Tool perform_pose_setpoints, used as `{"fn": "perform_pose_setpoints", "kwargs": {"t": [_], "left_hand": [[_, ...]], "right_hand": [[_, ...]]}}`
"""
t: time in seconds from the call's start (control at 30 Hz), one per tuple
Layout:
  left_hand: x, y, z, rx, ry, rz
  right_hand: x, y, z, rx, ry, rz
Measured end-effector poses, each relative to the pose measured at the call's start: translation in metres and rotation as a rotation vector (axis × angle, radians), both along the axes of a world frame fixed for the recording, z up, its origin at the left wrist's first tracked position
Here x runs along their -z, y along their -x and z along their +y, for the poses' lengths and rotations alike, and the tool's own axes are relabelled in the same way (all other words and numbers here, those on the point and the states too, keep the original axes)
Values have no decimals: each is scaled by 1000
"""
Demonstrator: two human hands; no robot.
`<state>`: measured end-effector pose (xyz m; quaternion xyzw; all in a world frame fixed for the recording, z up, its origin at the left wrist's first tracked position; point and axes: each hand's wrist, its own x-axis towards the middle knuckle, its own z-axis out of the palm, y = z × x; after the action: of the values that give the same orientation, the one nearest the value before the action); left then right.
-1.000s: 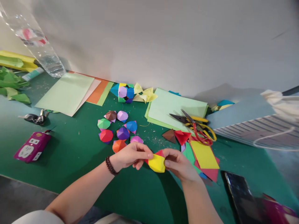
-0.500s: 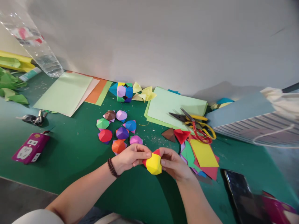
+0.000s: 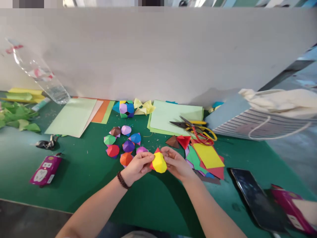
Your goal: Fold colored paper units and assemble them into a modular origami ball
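Between my two hands is a small folded paper piece point(image 3: 159, 163), a faceted yellow dome with red points at its top and left. My left hand point(image 3: 140, 164), a dark beaded bracelet at the wrist, pinches its left side between thumb and fingers. On the other side my right hand point(image 3: 177, 163) grips the right edge, its fingertips partly behind the paper. Just beyond my left hand lie several similar paper domes, among them an orange one point(image 3: 126, 159), a red one point(image 3: 113, 150) and a purple one point(image 3: 128, 145). A brown folded piece point(image 3: 172, 141) and a red one point(image 3: 184, 141) rest past my right hand.
Scissors point(image 3: 200, 132) and pliers point(image 3: 180, 125) lie on pale green sheets point(image 3: 170, 114). Coloured paper point(image 3: 208, 156), a phone point(image 3: 255, 198) and a striped bag point(image 3: 235, 124) are rightward. A bottle point(image 3: 58, 92), keys point(image 3: 47, 142) and purple packet point(image 3: 46, 171) are leftward. A joined paper ball point(image 3: 126, 109) stands behind.
The camera view has tilted up, showing more above the grey partition. Both hands still hold the yellow and red piece, which has turned slightly between the fingers.
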<state>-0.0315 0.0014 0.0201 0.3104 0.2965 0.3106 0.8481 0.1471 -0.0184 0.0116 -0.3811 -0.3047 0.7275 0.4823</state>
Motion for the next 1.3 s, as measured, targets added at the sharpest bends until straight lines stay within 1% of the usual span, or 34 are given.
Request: {"fn": "perform_pose_setpoints", "kwargs": {"t": [0.1, 0.17, 0.23, 0.3, 0.33, 0.37, 0.4, 0.43, 0.47, 0.5, 0.53, 0.6, 0.67, 0.73, 0.77, 0.83, 0.9, 1.0, 1.07, 1.13, 1.2, 1.23, 1.3], "left_hand": [[-3, -1, 2, -41, -75, 66], [-11, 1, 5, -79, -143, 121], [-25, 10, 7, -116, -219, 176], [-42, 28, 4, -163, -310, 239], [-50, 39, 0, -209, -362, 283], [-55, 52, -5, -317, -481, 397], [-57, 64, -11, -417, -582, 503], [-55, 76, -19, -525, -651, 594], [-50, 86, -28, -604, -681, 675], [-41, 95, -36, -676, -691, 754], [-31, 101, -45, -713, -709, 830], [-8, 109, -58, -720, -794, 964], [9, 112, -66, -680, -888, 1093], [17, 111, -66, -703, -967, 1216], [18, 110, -63, -708, -992, 1249], [16, 103, -53, -688, -1016, 1249], [12, 92, -41, -621, -1028, 1190], [9, 75, -26, -495, -1043, 1151], [6, 74, -15, -457, -1077, 1158], [0, 86, 3, -460, -1123, 1170], [-9, 106, 30, -465, -1134, 1179], [-14, 117, 46, -448, -1134, 1183], [-20, 135, 76, -354, -1132, 1184]], "right_hand": [[-6, 11, 3, 18, -43, 4], [-12, 11, 6, 49, -70, -13], [-17, 4, 5, 90, -93, -49], [-18, -5, -2, 127, -111, -104], [-16, -9, -7, 134, -116, -141], [-13, -12, -13, 133, -119, -182], [-9, -13, -19, 125, -120, -228], [-4, -14, -25, 107, -121, -280], [1, -14, -30, 89, -124, -332], [6, -13, -35, 79, -130, -381], [11, -13, -38, 68, -143, -426], [18, -15, -42, 55, -192, -560], [23, -18, -45, 62, -358, -944], [24, -21, -49, 107, -497, -1221], [24, -21, -51, 124, -549, -1288], [24, -17, -56, 111, -630, -1325], [25, -8, -59, 44, -686, -1336], [28, 8, -56, -87, -711, -1360], [30, 17, -51, -130, -713, -1353], [29, 24, -45, -123, -711, -1340], [25, 31, -41, -96, -725, -1333], [22, 35, -38, -87, -744, -1338], [15, 44, -32, -89, -806, -1365]]}}
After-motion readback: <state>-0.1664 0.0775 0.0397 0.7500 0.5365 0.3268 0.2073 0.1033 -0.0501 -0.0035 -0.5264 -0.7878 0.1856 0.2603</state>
